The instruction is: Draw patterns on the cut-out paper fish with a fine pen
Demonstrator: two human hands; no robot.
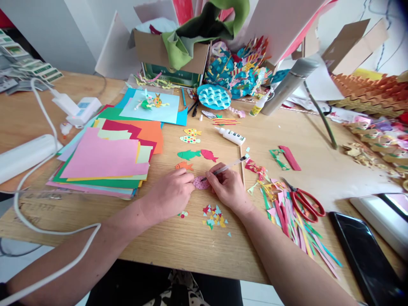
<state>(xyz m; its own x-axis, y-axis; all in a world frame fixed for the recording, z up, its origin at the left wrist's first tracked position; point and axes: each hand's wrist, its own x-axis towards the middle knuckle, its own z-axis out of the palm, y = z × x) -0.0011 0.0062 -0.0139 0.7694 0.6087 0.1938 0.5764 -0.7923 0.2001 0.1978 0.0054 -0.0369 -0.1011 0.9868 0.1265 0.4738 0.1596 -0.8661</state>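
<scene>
A small pink paper fish [200,183] with dark dots lies flat on the table between my hands. The curled fingers of my left hand [174,192] hold its left end down. In my right hand [230,189] is a clear-barrelled pen [228,165], its tip at the fish's surface. Just above sit other paper fish: an orange one [184,165], a green one [188,154] and a crimson one [209,155]. Farther up are a dotted pale fish [190,139] and a yellow one [192,132]. Tiny paper triangles [215,217] are scattered below the hands.
Stacked coloured paper [105,157] lies left, beside a white cable [47,231]. Red-handled scissors [307,204], paper strips [293,225] and a black phone [363,255] are at right. Beyond stand a glue bottle [232,136], a grey flask [288,87] and a cardboard box [172,53].
</scene>
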